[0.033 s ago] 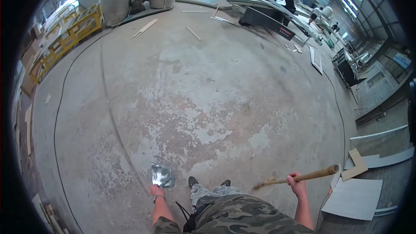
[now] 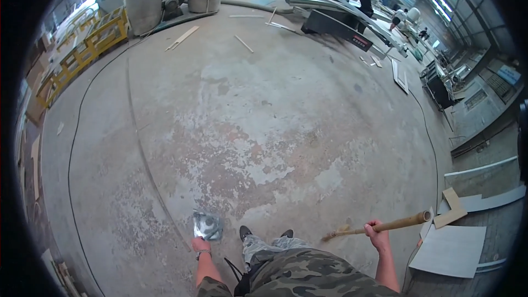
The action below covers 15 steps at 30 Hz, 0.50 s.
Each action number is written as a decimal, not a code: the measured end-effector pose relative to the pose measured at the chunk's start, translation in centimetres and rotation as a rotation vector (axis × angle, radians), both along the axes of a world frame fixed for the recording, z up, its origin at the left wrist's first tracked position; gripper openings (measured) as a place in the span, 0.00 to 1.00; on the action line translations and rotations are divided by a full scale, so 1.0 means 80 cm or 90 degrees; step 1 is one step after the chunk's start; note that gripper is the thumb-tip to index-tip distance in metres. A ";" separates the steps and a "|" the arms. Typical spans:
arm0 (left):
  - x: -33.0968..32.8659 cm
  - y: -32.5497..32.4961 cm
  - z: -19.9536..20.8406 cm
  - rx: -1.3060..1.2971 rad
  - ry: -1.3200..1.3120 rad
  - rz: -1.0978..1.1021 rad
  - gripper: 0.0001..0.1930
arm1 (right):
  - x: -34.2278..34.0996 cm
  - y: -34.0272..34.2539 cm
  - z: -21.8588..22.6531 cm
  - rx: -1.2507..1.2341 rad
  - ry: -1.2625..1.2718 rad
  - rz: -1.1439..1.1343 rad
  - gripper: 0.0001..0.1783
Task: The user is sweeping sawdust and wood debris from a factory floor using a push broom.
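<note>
My left hand (image 2: 201,245) is closed around the near end of a shiny metal dustpan (image 2: 209,225), held out to the left of my feet. The pan's grip is mostly hidden by the fingers. Off to the right, my right hand (image 2: 376,233) wraps round the wooden handle of a broom (image 2: 404,221). Its handle slants up to the right past the hand, while the straw-coloured bristles (image 2: 331,236) point left toward my shoes (image 2: 245,232). Whether the bristles touch the floor I cannot tell.
Worn, patchy concrete floor (image 2: 264,104) spreads ahead. A dark cable (image 2: 70,148) runs along the left. White and tan board pieces (image 2: 448,250) lie at the right. Wood strips (image 2: 183,37) lie farther off. A person (image 2: 363,0) stands by a black machine (image 2: 338,27).
The dustpan and my left hand have shifted very slightly right and down. My right hand and the broom look almost unchanged.
</note>
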<state>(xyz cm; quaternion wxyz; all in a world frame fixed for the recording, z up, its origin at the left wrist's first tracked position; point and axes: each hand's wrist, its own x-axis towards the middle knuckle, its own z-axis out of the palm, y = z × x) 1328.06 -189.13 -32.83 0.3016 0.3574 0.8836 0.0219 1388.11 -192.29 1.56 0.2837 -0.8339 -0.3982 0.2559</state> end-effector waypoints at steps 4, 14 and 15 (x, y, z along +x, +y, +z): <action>-0.007 0.027 -0.120 0.006 0.126 -0.097 0.13 | 0.008 0.015 -0.004 -0.087 -0.001 0.068 0.09; 0.079 -0.013 -0.064 -0.009 -0.083 0.032 0.10 | -0.037 0.038 0.021 -0.129 0.060 0.126 0.11; 0.082 -0.025 -0.062 -0.071 -0.137 0.035 0.14 | -0.041 0.039 0.021 -0.134 0.076 0.114 0.11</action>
